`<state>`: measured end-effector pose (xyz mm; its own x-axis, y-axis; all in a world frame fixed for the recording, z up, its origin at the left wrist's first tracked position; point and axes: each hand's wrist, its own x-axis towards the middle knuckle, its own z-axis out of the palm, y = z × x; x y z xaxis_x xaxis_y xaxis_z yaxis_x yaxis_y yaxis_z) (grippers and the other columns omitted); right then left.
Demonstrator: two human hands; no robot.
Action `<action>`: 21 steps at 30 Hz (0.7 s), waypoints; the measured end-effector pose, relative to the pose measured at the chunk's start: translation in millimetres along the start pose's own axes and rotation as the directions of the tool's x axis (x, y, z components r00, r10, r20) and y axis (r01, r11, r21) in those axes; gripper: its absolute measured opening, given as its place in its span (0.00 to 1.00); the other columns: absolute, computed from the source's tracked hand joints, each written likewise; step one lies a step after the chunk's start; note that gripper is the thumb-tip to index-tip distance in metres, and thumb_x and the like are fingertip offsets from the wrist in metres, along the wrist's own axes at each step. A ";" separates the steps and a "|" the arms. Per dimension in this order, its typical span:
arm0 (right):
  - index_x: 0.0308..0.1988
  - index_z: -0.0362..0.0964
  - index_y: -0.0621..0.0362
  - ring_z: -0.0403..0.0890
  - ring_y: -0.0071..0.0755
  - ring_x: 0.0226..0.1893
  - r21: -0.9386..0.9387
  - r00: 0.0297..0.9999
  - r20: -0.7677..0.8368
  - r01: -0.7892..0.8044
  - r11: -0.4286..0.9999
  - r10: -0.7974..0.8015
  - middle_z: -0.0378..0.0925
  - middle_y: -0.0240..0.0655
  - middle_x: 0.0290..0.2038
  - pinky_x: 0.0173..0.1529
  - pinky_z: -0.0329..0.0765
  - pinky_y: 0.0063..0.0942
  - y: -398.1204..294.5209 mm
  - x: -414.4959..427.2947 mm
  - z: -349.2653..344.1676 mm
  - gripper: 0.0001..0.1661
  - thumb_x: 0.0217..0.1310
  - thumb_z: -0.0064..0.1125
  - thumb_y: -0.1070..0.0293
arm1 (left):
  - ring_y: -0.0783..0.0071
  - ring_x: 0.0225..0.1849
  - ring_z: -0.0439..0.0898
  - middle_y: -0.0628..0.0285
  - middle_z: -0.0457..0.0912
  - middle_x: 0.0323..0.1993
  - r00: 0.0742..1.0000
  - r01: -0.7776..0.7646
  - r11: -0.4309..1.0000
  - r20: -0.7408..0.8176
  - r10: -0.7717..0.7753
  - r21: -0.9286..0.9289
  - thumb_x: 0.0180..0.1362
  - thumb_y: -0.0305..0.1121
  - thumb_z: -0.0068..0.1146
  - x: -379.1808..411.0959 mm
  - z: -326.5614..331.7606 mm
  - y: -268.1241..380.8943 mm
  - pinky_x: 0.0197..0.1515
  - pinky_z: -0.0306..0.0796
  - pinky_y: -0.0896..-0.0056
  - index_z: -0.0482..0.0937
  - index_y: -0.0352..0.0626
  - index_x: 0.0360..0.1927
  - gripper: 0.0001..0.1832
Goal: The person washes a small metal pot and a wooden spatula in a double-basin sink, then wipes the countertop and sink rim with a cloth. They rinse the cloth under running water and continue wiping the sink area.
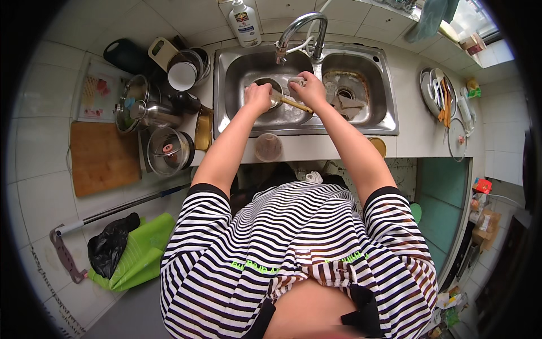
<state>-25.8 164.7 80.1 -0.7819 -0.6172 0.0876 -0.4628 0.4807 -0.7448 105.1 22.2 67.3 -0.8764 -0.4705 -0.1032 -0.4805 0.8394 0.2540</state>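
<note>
My left hand (pixel 259 97) grips the rim of a small round metal vessel (pixel 276 84) in the left basin of the steel double sink (pixel 237 123). A slim yellowish handle (pixel 296 104) slants from the vessel to beneath my right wrist. Whether it is part of the vessel or a separate tool, I cannot tell. Just right of the vessel, my right hand (pixel 312 90) is closed around a greyish cloth or scouring pad (pixel 296 82). Above both hands arches the chrome faucet (pixel 301 21). A crumpled grey-brown cloth (pixel 348 106) lies by the drain in the right basin.
Bowls (pixel 183 76), a glass bowl (pixel 167 150) and a steel bottle (pixel 156 112) crowd the left counter. A clear plastic cup (pixel 269 147) stands at the front edge. A pump bottle (pixel 245 25) is behind the sink. Utensils on metal plates (pixel 430 93) sit right.
</note>
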 end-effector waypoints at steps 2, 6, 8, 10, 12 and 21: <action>0.38 0.76 0.55 0.82 0.44 0.36 0.107 0.994 -0.019 -0.105 0.989 0.108 0.81 0.42 0.35 0.41 0.77 0.37 3.0 -4.3 3.2 0.23 0.45 0.69 0.53 | 0.55 0.46 0.77 0.58 0.81 0.36 0.999 -0.029 1.000 -0.027 0.029 0.003 0.46 0.33 0.61 -9.9 12.5 -5.8 0.50 0.70 0.56 0.79 0.48 0.32 0.08; 0.38 0.74 0.63 0.81 0.37 0.34 0.532 0.925 -0.050 -0.294 0.794 0.376 0.81 0.43 0.33 0.40 0.76 0.33 34.9 -2.8 33.3 0.24 0.45 0.71 0.57 | 0.53 0.53 0.72 0.61 0.78 0.45 0.995 0.056 0.996 0.084 -0.051 -0.067 0.46 0.42 0.63 -8.4 17.8 -13.9 0.53 0.69 0.54 0.86 0.51 0.28 0.10; 0.44 0.72 0.66 0.79 0.33 0.34 0.787 0.819 0.137 -0.431 0.441 0.557 0.79 0.41 0.36 0.39 0.75 0.29 51.9 -6.5 45.8 0.27 0.44 0.68 0.63 | 0.56 0.65 0.61 0.64 0.71 0.59 0.993 -0.059 0.997 0.107 0.053 0.048 0.46 0.42 0.64 -17.7 13.2 -10.2 0.61 0.62 0.53 0.86 0.53 0.33 0.10; 0.44 0.71 0.67 0.79 0.32 0.33 0.764 0.808 0.226 -0.494 0.415 0.544 0.79 0.40 0.34 0.36 0.75 0.29 48.1 -16.7 46.1 0.26 0.44 0.65 0.65 | 0.52 0.70 0.54 0.62 0.65 0.65 0.980 0.021 0.998 0.196 -0.033 0.064 0.46 0.40 0.65 -22.7 10.2 -7.9 0.65 0.58 0.50 0.75 0.56 0.56 0.29; 0.43 0.72 0.67 0.79 0.31 0.31 0.711 0.832 0.145 -0.464 0.529 0.535 0.79 0.39 0.32 0.34 0.75 0.29 53.7 -22.5 46.0 0.25 0.44 0.65 0.65 | 0.50 0.70 0.54 0.61 0.64 0.66 0.987 0.046 0.997 0.159 -0.036 -0.059 0.46 0.38 0.65 -18.8 14.1 -13.0 0.66 0.56 0.52 0.66 0.55 0.64 0.38; 0.39 0.76 0.62 0.79 0.30 0.32 0.847 0.824 0.341 -0.478 0.232 0.453 0.79 0.35 0.34 0.39 0.75 0.26 2.3 -37.6 -19.3 0.14 0.52 0.63 0.67 | 0.55 0.62 0.63 0.61 0.74 0.56 0.979 -0.183 0.897 -0.161 0.128 -0.402 0.40 0.27 0.58 -80.1 1.9 -47.2 0.66 0.57 0.60 0.63 0.44 0.61 0.38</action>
<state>-5.6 201.1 87.9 -0.7117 -0.5031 -0.4903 0.6199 -0.1215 -0.7752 197.9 20.7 61.8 -0.9137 -0.3970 0.0866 -0.2573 0.7301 0.6330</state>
